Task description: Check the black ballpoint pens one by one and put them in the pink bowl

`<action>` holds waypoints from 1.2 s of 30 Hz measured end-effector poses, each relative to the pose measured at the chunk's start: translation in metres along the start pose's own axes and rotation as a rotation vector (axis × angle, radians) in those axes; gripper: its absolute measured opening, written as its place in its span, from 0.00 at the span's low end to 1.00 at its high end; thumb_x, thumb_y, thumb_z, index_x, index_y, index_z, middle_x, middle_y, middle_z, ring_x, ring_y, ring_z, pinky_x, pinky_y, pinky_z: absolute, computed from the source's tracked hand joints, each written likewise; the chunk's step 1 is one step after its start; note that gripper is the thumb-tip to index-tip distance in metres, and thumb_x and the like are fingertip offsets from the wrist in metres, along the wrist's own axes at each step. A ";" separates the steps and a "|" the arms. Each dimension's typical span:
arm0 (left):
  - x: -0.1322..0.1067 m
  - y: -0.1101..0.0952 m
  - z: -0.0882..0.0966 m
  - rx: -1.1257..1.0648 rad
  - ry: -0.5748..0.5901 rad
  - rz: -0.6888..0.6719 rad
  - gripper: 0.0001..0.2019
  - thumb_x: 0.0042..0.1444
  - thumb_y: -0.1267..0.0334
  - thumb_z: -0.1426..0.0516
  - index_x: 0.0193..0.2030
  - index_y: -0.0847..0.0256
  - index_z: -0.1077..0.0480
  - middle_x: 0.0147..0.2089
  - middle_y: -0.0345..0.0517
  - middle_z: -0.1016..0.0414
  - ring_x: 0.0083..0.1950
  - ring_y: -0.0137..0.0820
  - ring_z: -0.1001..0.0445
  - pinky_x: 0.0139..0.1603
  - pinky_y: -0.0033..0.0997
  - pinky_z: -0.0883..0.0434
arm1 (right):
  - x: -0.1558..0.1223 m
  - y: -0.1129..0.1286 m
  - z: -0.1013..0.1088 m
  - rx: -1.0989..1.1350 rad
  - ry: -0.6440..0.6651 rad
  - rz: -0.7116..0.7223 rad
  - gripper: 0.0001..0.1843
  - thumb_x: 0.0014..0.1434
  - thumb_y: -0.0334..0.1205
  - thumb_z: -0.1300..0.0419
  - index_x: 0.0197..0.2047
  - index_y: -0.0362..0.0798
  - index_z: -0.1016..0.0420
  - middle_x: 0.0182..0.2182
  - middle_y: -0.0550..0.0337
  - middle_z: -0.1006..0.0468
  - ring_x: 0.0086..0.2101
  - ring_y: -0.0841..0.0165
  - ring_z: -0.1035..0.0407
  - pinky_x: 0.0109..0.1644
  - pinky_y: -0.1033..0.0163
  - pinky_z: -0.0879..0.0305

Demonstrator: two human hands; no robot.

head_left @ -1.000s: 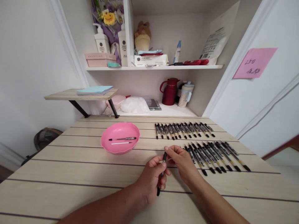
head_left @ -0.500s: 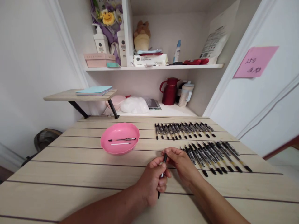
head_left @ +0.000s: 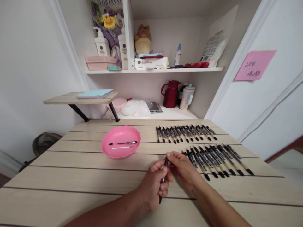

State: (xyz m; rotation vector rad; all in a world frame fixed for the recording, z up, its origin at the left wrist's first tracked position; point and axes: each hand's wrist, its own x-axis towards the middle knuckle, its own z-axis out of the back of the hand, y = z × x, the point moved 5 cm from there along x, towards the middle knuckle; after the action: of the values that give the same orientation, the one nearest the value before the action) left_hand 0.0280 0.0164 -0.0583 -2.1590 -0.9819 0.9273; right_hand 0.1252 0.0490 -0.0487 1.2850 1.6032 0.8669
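Note:
My left hand point(head_left: 153, 186) is wrapped around the barrel of a black pen point(head_left: 161, 197), whose lower tip pokes out below my fingers. My right hand point(head_left: 184, 168) pinches the pen's upper end between thumb and fingertips. Just right of my hands lies a near row of black pens point(head_left: 217, 159) side by side on the wooden table point(head_left: 71, 176). A second row of black pens point(head_left: 184, 133) lies farther back. A pink bowl point(head_left: 120, 145) at centre left holds one black pen and a thin white refill.
A small raised wooden shelf point(head_left: 78, 98) with a blue notebook stands at the table's back left. Behind the table an alcove holds a red jug point(head_left: 170, 93), a cup and a plastic bag. A pink note point(head_left: 254, 65) sticks on the right wall.
Both hands stay on the same pen; my right fingers have shifted slightly at its upper end. The view has tilted down a little.

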 end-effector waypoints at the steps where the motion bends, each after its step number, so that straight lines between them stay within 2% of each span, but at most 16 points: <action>1: 0.000 0.000 0.000 -0.001 -0.010 -0.001 0.16 0.47 0.59 0.42 0.42 0.58 0.39 0.24 0.33 0.38 0.14 0.13 0.55 0.16 0.18 0.61 | 0.000 0.000 0.000 0.000 -0.001 0.000 0.17 0.41 0.50 0.35 0.24 0.43 0.30 0.17 0.63 0.30 0.18 0.75 0.38 0.23 0.68 0.40; 4: 0.000 0.001 0.001 -0.004 -0.021 -0.003 0.17 0.46 0.59 0.42 0.42 0.58 0.38 0.23 0.33 0.39 0.14 0.13 0.55 0.16 0.18 0.61 | 0.002 -0.002 0.000 0.036 0.003 -0.017 0.18 0.43 0.51 0.36 0.29 0.44 0.29 0.20 0.63 0.28 0.20 0.75 0.37 0.25 0.68 0.39; 8: 0.000 0.001 0.000 -0.007 -0.017 0.007 0.17 0.47 0.59 0.42 0.44 0.58 0.39 0.23 0.33 0.39 0.14 0.13 0.55 0.17 0.18 0.61 | 0.003 -0.004 0.001 -0.020 0.009 -0.029 0.18 0.43 0.52 0.37 0.23 0.44 0.32 0.15 0.65 0.32 0.16 0.77 0.41 0.21 0.70 0.42; 12: 0.001 0.001 0.000 0.000 -0.030 0.003 0.18 0.47 0.59 0.42 0.44 0.58 0.38 0.23 0.33 0.39 0.14 0.13 0.55 0.17 0.18 0.62 | 0.002 -0.001 0.000 0.037 0.007 -0.022 0.18 0.43 0.50 0.36 0.29 0.44 0.29 0.22 0.62 0.27 0.21 0.75 0.36 0.24 0.69 0.39; 15: 0.001 0.001 -0.001 0.001 0.005 0.006 0.19 0.46 0.59 0.41 0.46 0.57 0.39 0.23 0.32 0.39 0.14 0.13 0.55 0.16 0.18 0.61 | 0.000 0.000 -0.002 0.005 0.022 -0.040 0.18 0.46 0.52 0.39 0.26 0.44 0.31 0.18 0.63 0.30 0.18 0.76 0.39 0.21 0.69 0.41; 18: 0.002 0.001 -0.001 -0.001 0.020 0.003 0.19 0.46 0.58 0.41 0.45 0.57 0.39 0.23 0.32 0.39 0.14 0.13 0.55 0.16 0.18 0.61 | 0.002 0.002 -0.001 -0.059 0.010 -0.008 0.16 0.43 0.49 0.36 0.22 0.43 0.32 0.16 0.64 0.31 0.16 0.77 0.41 0.21 0.70 0.42; 22: 0.001 0.002 -0.001 0.011 0.012 0.003 0.16 0.47 0.59 0.42 0.43 0.57 0.38 0.23 0.33 0.38 0.14 0.13 0.54 0.16 0.18 0.61 | 0.005 0.008 0.001 0.069 -0.017 0.007 0.14 0.43 0.43 0.34 0.29 0.42 0.27 0.25 0.59 0.25 0.22 0.76 0.35 0.27 0.70 0.37; 25: 0.000 0.001 -0.001 0.011 0.007 0.007 0.15 0.48 0.60 0.43 0.44 0.58 0.38 0.23 0.33 0.38 0.14 0.13 0.55 0.16 0.18 0.61 | 0.008 0.017 0.006 0.153 -0.044 0.032 0.13 0.42 0.41 0.34 0.31 0.43 0.27 0.24 0.59 0.24 0.24 0.75 0.32 0.29 0.69 0.34; 27: 0.000 0.000 0.000 0.003 -0.006 0.006 0.16 0.49 0.61 0.44 0.46 0.58 0.38 0.23 0.33 0.38 0.14 0.13 0.55 0.16 0.18 0.61 | 0.010 0.028 0.016 0.149 -0.115 0.090 0.14 0.41 0.40 0.33 0.32 0.44 0.26 0.24 0.59 0.25 0.25 0.74 0.31 0.29 0.68 0.33; 32: -0.001 0.000 0.001 -0.013 -0.020 0.015 0.18 0.48 0.62 0.44 0.48 0.58 0.37 0.24 0.34 0.38 0.14 0.14 0.54 0.16 0.18 0.61 | 0.009 0.047 0.050 -0.123 -0.220 0.154 0.16 0.38 0.40 0.32 0.32 0.43 0.25 0.23 0.59 0.25 0.26 0.71 0.31 0.30 0.66 0.33; 36: -0.001 0.000 0.001 -0.016 -0.014 0.020 0.18 0.48 0.62 0.43 0.47 0.58 0.37 0.24 0.34 0.38 0.14 0.14 0.55 0.16 0.18 0.61 | -0.002 0.050 0.073 -0.575 -0.239 0.204 0.12 0.44 0.43 0.38 0.32 0.44 0.25 0.18 0.62 0.27 0.20 0.72 0.34 0.25 0.66 0.38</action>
State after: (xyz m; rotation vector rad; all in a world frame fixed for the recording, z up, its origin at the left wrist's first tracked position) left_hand 0.0267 0.0158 -0.0590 -2.1818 -0.9790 0.9484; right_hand 0.2111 0.0577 -0.0303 1.0903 0.9465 1.1482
